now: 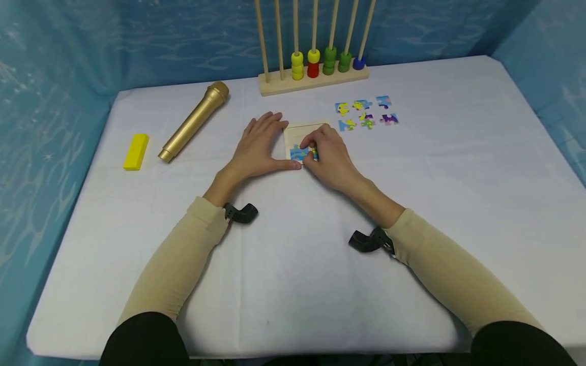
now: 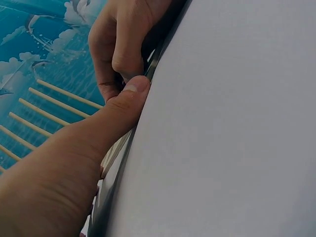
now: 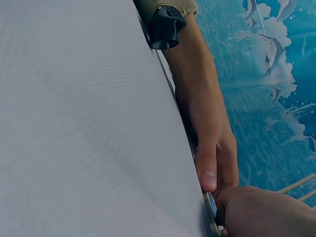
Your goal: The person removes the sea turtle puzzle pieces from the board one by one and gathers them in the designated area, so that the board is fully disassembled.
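A small pale wooden puzzle board [image 1: 296, 133] lies flat on the table in the head view, with blue jigsaw pieces [image 1: 298, 153] along its near side. My left hand [image 1: 257, 148] is spread at the board's left, its fingers at the far left corner and its thumb along the near edge. Over the board's right part, my right hand [image 1: 331, 158] has curled fingers and pinches a yellow-and-blue puzzle piece [image 1: 314, 151], mostly hidden by the fingers. In the left wrist view, the left thumb [image 2: 134, 89] overlaps the right hand [image 2: 129, 37].
Several loose puzzle pieces [image 1: 361, 104] lie in two rows right of the board. Behind stands a wooden bead-counting rack [image 1: 274, 87] with upright rods. A gold microphone [image 1: 194, 122] and a yellow block [image 1: 136, 152] lie at left on the white-covered table [image 1: 293, 284].
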The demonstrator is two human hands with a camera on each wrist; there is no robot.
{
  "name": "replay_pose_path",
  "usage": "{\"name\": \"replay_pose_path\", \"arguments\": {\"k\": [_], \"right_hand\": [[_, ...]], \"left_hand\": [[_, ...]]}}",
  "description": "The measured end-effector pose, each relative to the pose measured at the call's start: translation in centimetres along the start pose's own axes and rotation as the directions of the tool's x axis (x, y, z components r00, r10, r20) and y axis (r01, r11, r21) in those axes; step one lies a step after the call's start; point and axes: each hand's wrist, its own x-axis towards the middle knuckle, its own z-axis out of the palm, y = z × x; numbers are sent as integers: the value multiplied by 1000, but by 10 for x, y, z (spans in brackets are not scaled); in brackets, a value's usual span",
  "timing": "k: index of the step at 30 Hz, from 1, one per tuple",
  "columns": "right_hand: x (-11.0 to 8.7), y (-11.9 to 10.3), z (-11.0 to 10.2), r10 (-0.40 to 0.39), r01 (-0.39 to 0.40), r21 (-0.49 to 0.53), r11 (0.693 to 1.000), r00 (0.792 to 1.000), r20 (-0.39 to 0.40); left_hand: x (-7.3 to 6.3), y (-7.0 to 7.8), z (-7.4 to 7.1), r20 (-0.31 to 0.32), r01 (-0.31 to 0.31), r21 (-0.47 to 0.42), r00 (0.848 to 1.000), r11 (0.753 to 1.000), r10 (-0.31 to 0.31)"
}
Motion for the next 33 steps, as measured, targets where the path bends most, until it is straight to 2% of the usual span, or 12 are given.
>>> {"name": "replay_pose_path", "arguments": {"k": [10, 14, 20, 33], "right_hand": [[0, 0, 2, -63, 63, 49, 997, 998, -8], [0, 2, 3, -66, 67, 106, 992, 998, -15], [0, 7, 0, -128, 128, 167, 978, 992, -13], [1, 14, -13, -209, 193, 177, 965, 975, 78]], "left_hand": [[-1, -2, -1, -11, -2, 5, 1000, 1000, 2], [-2, -2, -1, -11, -1, 3, 1000, 1000, 1], [-1, -1, 0, -9, -2, 6, 1000, 1000, 2], [0, 0, -3, 9, 1, 22, 1000, 1000, -1]]}}
